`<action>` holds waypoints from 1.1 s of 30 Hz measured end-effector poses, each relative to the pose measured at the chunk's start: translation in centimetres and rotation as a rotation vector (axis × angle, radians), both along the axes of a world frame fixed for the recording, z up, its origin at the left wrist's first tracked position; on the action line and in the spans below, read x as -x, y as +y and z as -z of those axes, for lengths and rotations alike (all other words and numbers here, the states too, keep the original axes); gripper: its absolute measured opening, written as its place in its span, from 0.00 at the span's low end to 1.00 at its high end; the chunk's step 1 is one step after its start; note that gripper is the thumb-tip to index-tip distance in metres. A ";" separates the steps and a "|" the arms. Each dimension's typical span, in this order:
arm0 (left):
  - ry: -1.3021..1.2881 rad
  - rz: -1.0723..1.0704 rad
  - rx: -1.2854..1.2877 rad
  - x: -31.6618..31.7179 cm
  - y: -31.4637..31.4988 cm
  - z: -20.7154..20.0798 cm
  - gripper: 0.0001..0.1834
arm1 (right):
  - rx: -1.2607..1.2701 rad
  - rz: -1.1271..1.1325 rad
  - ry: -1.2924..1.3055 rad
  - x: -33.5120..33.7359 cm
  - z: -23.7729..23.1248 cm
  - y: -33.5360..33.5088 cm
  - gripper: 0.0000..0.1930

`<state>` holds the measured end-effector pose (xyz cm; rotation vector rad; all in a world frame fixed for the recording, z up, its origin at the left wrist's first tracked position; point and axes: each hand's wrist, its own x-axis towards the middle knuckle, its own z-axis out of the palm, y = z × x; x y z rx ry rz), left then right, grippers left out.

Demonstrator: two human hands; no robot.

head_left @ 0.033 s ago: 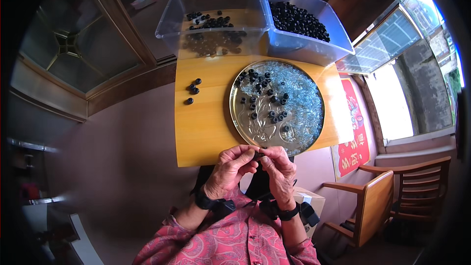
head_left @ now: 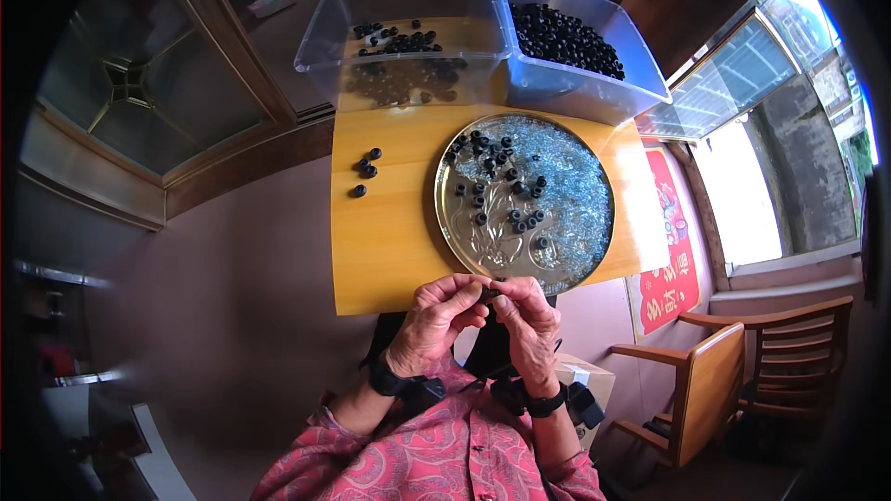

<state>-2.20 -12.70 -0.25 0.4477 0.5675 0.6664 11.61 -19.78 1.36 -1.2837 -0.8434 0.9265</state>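
At the near rim of a round metal tray [head_left: 455,246], my left hand [head_left: 434,317] and my right hand [head_left: 531,323] meet, thumbs and forefingers pinched. Between the fingertips is a small black round part [head_left: 488,295], mostly covered by the fingers. On the tray, several black round parts with open centres [head_left: 515,215] lie scattered on the left and middle. Tiny clear-blue pieces [head_left: 575,176] spread over its right side.
Behind the tray, a clear plastic bin [head_left: 320,63] holds some black parts; another bin [head_left: 640,97] beside it holds many more. Several loose black parts [head_left: 369,172] lie on the wooden table [head_left: 380,250] at left. A wooden chair [head_left: 715,390] and a cardboard box [head_left: 594,380] stand at right.
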 end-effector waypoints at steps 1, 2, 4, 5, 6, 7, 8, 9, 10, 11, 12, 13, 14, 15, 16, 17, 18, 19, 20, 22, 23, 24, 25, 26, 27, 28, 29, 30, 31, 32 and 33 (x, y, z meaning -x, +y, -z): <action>-0.002 -0.002 0.004 0.0 0.0 0.0 0.11 | 0.000 0.000 -0.001 0.0 0.0 0.0 0.09; -0.002 -0.004 0.008 0.0 -0.1 0.0 0.11 | -0.008 0.009 -0.043 0.2 -0.1 0.0 0.09; -0.007 -0.008 -0.004 0.1 -0.2 0.1 0.11 | -0.016 0.018 -0.086 0.2 -0.1 -0.1 0.09; -0.011 -0.013 -0.015 0.1 -0.2 0.2 0.11 | -0.043 0.024 -0.258 0.2 -0.2 0.0 0.10; -0.010 -0.013 -0.015 0.2 -0.2 0.2 0.11 | -0.070 0.030 -0.431 0.2 -0.2 0.0 0.11; 0.000 -0.018 -0.019 0.2 -0.2 0.1 0.11 | -0.069 0.030 -0.430 0.3 -0.3 0.1 0.11; 0.010 -0.023 -0.024 0.3 -0.2 0.1 0.11 | -0.081 0.031 -0.494 0.3 -0.4 0.1 0.12; 0.010 -0.023 -0.023 0.3 -0.2 0.1 0.11 | -0.093 0.032 -0.558 0.3 -0.5 0.2 0.14; 0.010 -0.024 -0.027 0.4 -0.2 0.2 0.11 | -0.092 0.032 -0.557 0.3 -0.5 0.2 0.14; 0.009 -0.026 -0.031 0.5 -0.2 0.2 0.11 | -0.095 0.025 -0.582 0.2 -0.6 0.2 0.14; 0.009 -0.026 -0.031 0.5 -0.2 0.3 0.11 | -0.098 0.019 -0.607 0.2 -0.7 0.2 0.15; 0.016 -0.027 -0.037 0.5 -0.2 0.3 0.11 | -0.097 0.018 -0.606 0.2 -0.7 0.2 0.15; 0.023 -0.027 -0.044 0.5 -0.1 0.3 0.11 | -0.101 0.006 -0.618 0.1 -0.8 0.2 0.15; 0.024 -0.026 -0.043 0.6 -0.1 0.3 0.11 | -0.106 -0.005 -0.629 0.1 -0.8 0.2 0.16; 0.052 -0.029 -0.069 0.6 0.0 0.1 0.11 | -0.106 -0.005 -0.628 0.1 -1.0 0.2 0.16; 0.080 -0.031 -0.094 0.6 0.0 0.0 0.11 | -0.124 -0.002 -0.684 0.0 -1.2 0.3 0.16; 0.081 -0.031 -0.094 0.7 0.1 -0.1 0.11 | -0.144 0.001 -0.739 0.0 -1.2 0.4 0.16; 0.127 -0.037 -0.136 0.7 0.1 -0.3 0.11 | -0.144 0.001 -0.738 0.0 -1.1 0.4 0.16; 0.172 -0.040 -0.180 0.7 0.3 -0.3 0.11 | -0.154 0.003 -0.757 0.0 -0.9 0.4 0.16; 0.235 -0.025 -0.247 0.7 0.7 -0.4 0.11 | -0.164 0.010 -0.776 -0.1 -0.7 0.5 0.16; 0.297 -0.013 -0.315 0.7 0.9 -0.5 0.11 | -0.168 0.013 -0.795 -0.1 -0.7 0.7 0.15; 0.298 -0.011 -0.317 0.6 1.1 -0.6 0.11 | -0.174 0.017 -0.814 -0.2 -0.7 0.9 0.15; 0.337 -0.006 -0.375 0.5 1.3 -0.7 0.10 | -0.175 0.021 -0.814 -0.2 -0.7 1.0 0.15; 0.375 -0.001 -0.434 0.4 1.5 -0.8 0.10 | -0.161 0.016 -0.827 -0.2 -0.6 1.2 0.15; 0.375 0.002 -0.438 0.3 1.8 -1.0 0.10 | -0.147 0.011 -0.841 -0.3 -0.5 1.3 0.14; 0.403 0.000 -0.508 0.2 2.1 -1.1 0.10 | -0.149 0.016 -0.841 -0.5 -0.5 1.6 0.14; 0.431 -0.001 -0.577 0.1 2.3 -1.2 0.09 | -0.155 0.021 -0.899 -0.7 -0.5 2.0 0.14; 0.430 0.002 -0.582 -0.3 2.7 -1.3 0.09 | -0.162 0.025 -0.957 -1.0 -0.4 2.4 0.13; 0.458 -0.013 -0.634 -0.6 3.2 -1.3 0.09 | -0.140 0.042 -0.935 -1.0 -0.2 2.8 0.12; 0.487 -0.030 -0.688 -1.0 3.6 -1.3 0.08 | -0.144 0.048 -0.935 -1.2 0.1 3.2 0.12; 0.531 -0.038 -0.759 -1.2 4.2 -0.7 0.07 | -0.139 0.068 -0.922 -1.4 0.4 3.6 0.11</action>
